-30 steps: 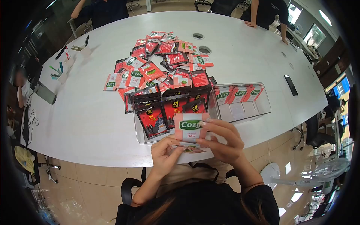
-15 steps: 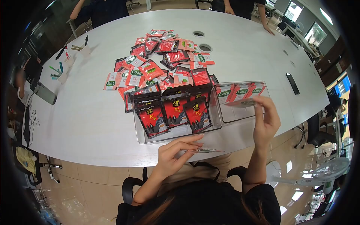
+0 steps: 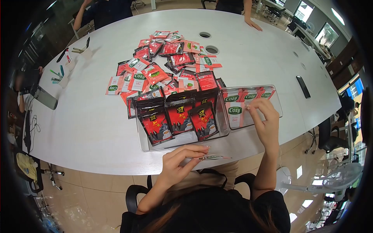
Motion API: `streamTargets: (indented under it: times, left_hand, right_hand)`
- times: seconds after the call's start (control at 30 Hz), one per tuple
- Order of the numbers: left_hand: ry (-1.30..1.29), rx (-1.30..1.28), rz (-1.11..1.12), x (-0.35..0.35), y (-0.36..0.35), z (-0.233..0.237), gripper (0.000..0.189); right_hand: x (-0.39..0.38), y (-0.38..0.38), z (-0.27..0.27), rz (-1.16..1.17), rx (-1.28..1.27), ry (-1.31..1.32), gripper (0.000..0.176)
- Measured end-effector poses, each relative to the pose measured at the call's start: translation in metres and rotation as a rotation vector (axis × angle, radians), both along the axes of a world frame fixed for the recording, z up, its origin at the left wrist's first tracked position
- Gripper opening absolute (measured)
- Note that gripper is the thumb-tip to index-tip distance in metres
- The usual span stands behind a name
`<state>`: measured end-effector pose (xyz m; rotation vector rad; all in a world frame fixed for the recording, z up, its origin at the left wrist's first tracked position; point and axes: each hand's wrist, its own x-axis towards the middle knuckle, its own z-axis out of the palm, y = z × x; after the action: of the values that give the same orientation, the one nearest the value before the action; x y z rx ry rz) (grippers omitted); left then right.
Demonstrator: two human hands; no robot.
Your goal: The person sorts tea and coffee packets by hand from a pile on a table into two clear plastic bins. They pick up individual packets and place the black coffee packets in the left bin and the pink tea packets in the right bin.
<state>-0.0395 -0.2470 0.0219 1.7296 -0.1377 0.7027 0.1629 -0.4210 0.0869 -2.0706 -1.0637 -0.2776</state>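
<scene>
Several Cozy sachets lie in the clear right-hand box (image 3: 254, 125). A pink and white Cozy sachet (image 3: 235, 115) sits at its front left. Over that box, my right hand (image 3: 266, 118) has thumb and index finger pinched at the sachet's right edge; what the fingertips hold is hard to make out. My left hand (image 3: 179, 161) grips thin Cozy sachets (image 3: 213, 157), seen edge-on, near the table's front edge. Black and red G7 sachets (image 3: 155, 126) stand in rows in the clear left-hand box (image 3: 182, 144). Behind the boxes spreads a mixed pile of sachets (image 3: 155, 73).
A phone (image 3: 303, 86) lies at the right on the white table (image 3: 89, 128). Pen cups (image 3: 86, 52) and a bottle (image 3: 46, 97) stand at the left. Across the table are two people, one with a hand (image 3: 253, 25) on the tabletop.
My right hand has moved down and left, and the sachet it carried now lies at the box's front left. The hand across the table has shifted left. My left hand is nearly unchanged.
</scene>
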Motion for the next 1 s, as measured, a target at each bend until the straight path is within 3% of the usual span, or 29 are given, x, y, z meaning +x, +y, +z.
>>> streamTargets:
  times: [0.17, 0.37, 0.47, 0.77, 1.0]
  left_hand:
    - [0.031, 0.011, -0.013, -0.001, 0.000, 0.001, 0.017]
    - [0.025, 0.004, 0.013, 0.000, -0.001, 0.000, 0.016]
    - [0.035, 0.005, 0.020, 0.000, -0.001, 0.002, 0.016]
    - [0.048, -0.035, 0.091, -0.001, -0.003, 0.001, 0.008]
    - [0.104, -0.025, 0.211, -0.008, -0.004, -0.009, 0.016]
  right_hand:
    - [0.004, -0.011, 0.000, 0.082, -0.483, 0.230, 0.037]
    - [0.011, -0.006, 0.002, 0.250, -0.532, 0.251, 0.035]
    - [0.008, -0.001, 0.002, 0.310, -0.423, 0.235, 0.033]
    - [0.011, 0.004, -0.003, 0.239, -0.433, 0.233, 0.032]
    - [0.011, 0.005, 0.000, 0.248, -0.419, 0.234, 0.033]
